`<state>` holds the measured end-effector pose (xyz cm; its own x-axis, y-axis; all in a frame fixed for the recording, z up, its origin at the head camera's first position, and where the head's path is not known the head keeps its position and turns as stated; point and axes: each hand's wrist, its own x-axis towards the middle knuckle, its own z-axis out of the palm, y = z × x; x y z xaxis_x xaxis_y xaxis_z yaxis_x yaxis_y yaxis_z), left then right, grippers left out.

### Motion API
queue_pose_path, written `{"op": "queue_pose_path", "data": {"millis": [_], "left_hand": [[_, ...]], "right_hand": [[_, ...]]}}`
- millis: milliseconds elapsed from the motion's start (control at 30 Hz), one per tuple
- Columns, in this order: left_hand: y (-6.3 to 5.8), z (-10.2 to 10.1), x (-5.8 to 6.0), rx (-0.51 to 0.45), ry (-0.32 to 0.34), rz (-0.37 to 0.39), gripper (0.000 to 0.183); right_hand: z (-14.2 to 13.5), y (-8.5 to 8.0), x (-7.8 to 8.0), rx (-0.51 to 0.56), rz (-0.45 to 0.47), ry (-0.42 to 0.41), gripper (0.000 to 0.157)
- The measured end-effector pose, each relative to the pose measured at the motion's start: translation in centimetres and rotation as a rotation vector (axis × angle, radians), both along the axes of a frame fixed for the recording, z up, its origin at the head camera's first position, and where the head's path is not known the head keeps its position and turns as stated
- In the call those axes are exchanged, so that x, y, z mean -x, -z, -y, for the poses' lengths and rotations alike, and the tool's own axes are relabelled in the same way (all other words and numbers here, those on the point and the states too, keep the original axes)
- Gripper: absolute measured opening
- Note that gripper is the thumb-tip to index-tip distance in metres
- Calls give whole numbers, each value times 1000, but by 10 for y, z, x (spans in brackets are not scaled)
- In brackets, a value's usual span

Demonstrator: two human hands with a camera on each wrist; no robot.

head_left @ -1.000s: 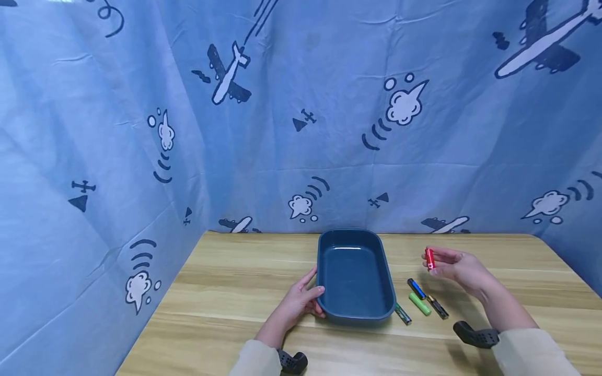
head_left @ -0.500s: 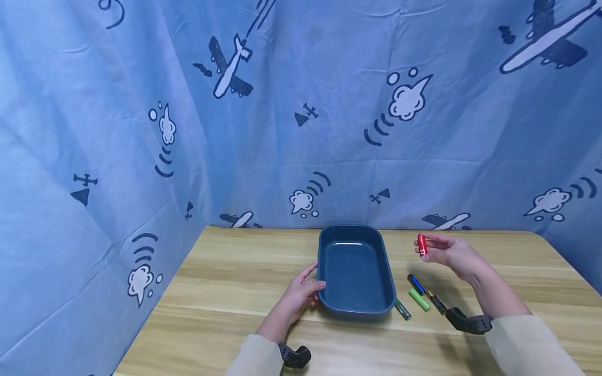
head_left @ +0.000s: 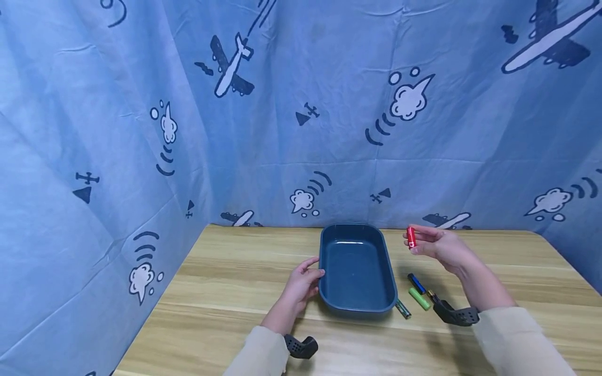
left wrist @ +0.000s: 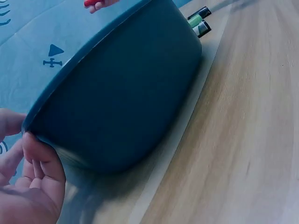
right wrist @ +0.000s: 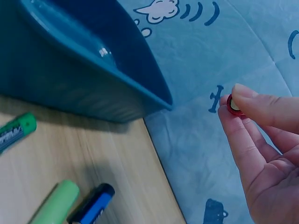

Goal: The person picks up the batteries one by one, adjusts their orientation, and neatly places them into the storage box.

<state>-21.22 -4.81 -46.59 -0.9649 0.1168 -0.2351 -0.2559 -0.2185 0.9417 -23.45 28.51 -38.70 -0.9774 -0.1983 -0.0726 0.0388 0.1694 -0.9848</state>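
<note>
right hand: narrow grip, pinching the red battery between thumb and fingertips
red battery: held above the surface, right of the blue tub
left hand: grip closed on the tub's left rim
surface: blue battery, light green battery, both right of the tub

The right hand is holding a red battery; below, a seemingly black-and-gold cell is lying; beyond, planes are patterning blue cloth.
</note>
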Motion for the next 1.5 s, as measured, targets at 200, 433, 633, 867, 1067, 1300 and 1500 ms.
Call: {"op": "queue_pose_path", "data": {"millis": [200, 433, 633, 867, 1067, 1300, 1500], "left_hand": [[1, -1, -1, -70, -21, 10, 50], [3, -1, 0, -97, -25, 16, 50], [4, -1, 2, -98, -15, 4, 49], [7, 1, 1, -123, 7, -3, 50], [9, 2, 0, -149, 20, -16, 51], [11, 4, 0, -156, 35, -35, 52], [11, 3, 1, -164, 37, -38, 51]], "right_hand": [[8, -3, 0, 47, 11, -7, 83], [18, -7, 4, 86, 19, -11, 84], [27, -14, 9, 41, 6, 12, 83], [41, -19, 13, 24, 9, 11, 81], [52, -20, 17, 48, 11, 3, 77], [64, -20, 22, 56, 16, 12, 76], [71, -17, 24, 59, 28, 33, 74]]}}
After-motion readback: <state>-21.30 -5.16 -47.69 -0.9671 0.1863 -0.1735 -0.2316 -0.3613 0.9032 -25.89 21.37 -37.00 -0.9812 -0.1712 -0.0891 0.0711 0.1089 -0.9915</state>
